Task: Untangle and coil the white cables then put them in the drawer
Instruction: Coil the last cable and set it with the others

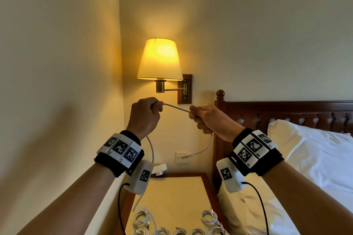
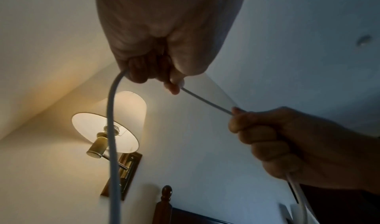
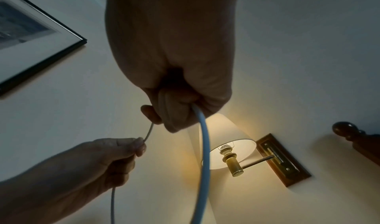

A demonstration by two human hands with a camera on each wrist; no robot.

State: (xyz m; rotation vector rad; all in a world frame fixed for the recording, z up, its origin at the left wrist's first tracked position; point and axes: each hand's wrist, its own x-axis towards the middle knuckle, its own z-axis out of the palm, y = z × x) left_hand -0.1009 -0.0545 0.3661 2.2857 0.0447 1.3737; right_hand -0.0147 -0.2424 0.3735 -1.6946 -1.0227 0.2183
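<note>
Head view shows both fists raised in front of a lit wall lamp [image 1: 160, 59], a short stretch of white cable [image 1: 176, 108] pulled between them. The left hand [image 1: 144, 115] has its fingers curled round the cable, thumb and forefinger pinching it where it leaves the fist; the right hand [image 1: 209, 120] is closed on it the same way.

From the left wrist camera, the left hand [image 2: 164, 52] grips the cable [image 2: 206, 101], which runs slightly downward to the right hand [image 2: 287, 139]. From the right wrist camera, the right hand [image 3: 174, 74] and the left hand [image 3: 107, 161] hold the cable [image 3: 149, 133] with only a short span between their fingertips.

The cable is thin, round and plain white. Below the left fist it hangs in a long curve towards the bedside table [image 1: 172, 192]; below the right fist a shorter tail droops and ends in a small plug tip near a wall socket plate [image 1: 181, 157].

Several coiled white cables [image 1: 209, 217] lie in a row on the table's front edge, and a white adapter [image 1: 160, 169] sits at its back. No drawer shows in any view.

Both wrists wear black bands carrying white blocks printed with black square-pattern markers [image 1: 120, 148]; any small characters on them are too small to read. Beside the table stand a dark wooden headboard [image 1: 286, 112] and a white pillow [image 1: 309, 150]. A framed picture [image 3: 30, 37] hangs on the wall.
</note>
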